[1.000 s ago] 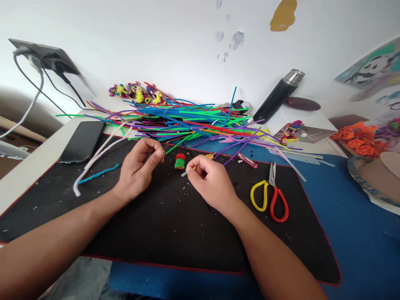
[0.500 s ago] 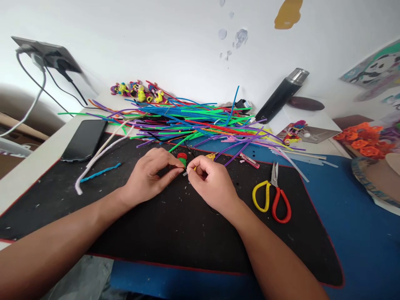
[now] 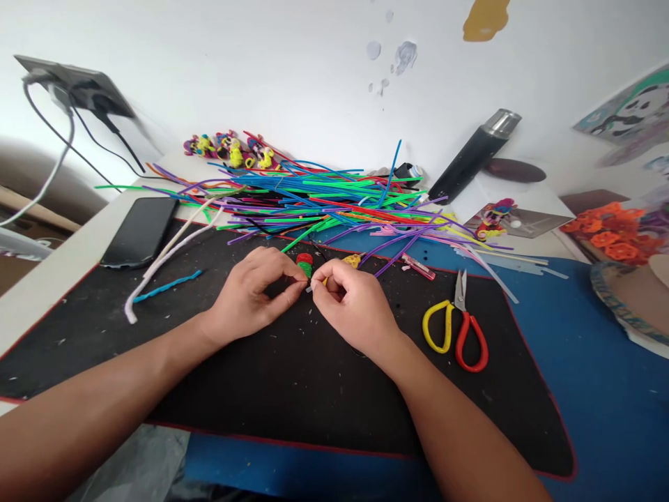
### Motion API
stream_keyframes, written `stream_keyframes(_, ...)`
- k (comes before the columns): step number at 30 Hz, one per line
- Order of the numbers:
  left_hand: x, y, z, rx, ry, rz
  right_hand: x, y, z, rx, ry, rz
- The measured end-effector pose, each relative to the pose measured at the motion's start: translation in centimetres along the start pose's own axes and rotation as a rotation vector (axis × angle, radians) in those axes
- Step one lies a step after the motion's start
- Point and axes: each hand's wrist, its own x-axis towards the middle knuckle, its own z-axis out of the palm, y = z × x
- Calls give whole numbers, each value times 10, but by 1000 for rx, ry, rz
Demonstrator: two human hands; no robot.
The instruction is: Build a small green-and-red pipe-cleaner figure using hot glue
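Over the black mat (image 3: 293,404), my left hand (image 3: 256,289) and my right hand (image 3: 358,296) come together, each with thumb and index finger pinched. Their fingertips almost touch. Whatever they pinch is too small and too covered to name. Just behind the left fingertips shows a small coiled piece in red and green (image 3: 304,265); I cannot tell if it is held or lies on the mat. A yellow piece (image 3: 351,261) pokes out behind my right hand, mostly hidden by it. A short whitish bit lies at the fingertips.
A heap of coloured pipe cleaners (image 3: 313,195) spreads behind my hands. Scissors (image 3: 456,322) lie at the right, a phone (image 3: 140,232) and a twisted blue pipe cleaner (image 3: 168,286) at the left. Further back are a black flask (image 3: 470,160) and several small figures (image 3: 235,150).
The view has shifted very slightly. Both hands keep the same pinched pose at almost the same spot; nothing has visibly been taken up or let go.
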Motion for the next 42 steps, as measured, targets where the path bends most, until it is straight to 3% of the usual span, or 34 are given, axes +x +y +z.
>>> stream_keyframes(14, 1, 5, 0, 5, 24, -36, 1, 1, 0, -32, 13, 7)
stream_keyframes(18, -1, 1, -3, -14, 17, -168, 2, -1, 0, -35, 20, 22)
stream_keyframes(23, -1, -7, -5, -151, 127, -404, 1, 1, 1, -29, 35, 14)
stream_keyframes(26, 0, -7, -5, -182, 110, -446, 1, 3, 1, -25, 40, -3)
stream_keyframes(28, 0, -4, -4, -169, 84, -393, 1, 4, 1, -22, 42, -14)
stream_keyframes(34, -1, -3, -2, -77, 8, -47, 1, 4, 1, -25, 32, -26)
stream_keyframes(42, 1, -2, -3, -25, 9, 23, 0, 6, 3, -35, 37, -34)
